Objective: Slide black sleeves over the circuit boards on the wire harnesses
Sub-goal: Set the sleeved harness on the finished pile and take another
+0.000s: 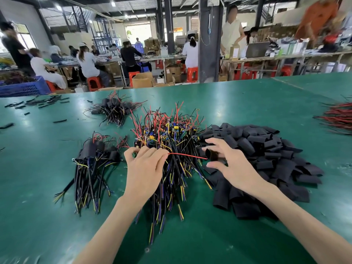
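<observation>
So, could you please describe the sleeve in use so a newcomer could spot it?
Find the heap of black sleeves on the green table. At its left edge, the right hand pinches one sleeve: the only one held open-mouthed, a red wire reaching it.

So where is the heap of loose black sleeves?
Head view: the heap of loose black tubular sleeves lies right of centre on the green table, beneath the right hand, beside the pile of unsleeved wire harnesses.
</observation>
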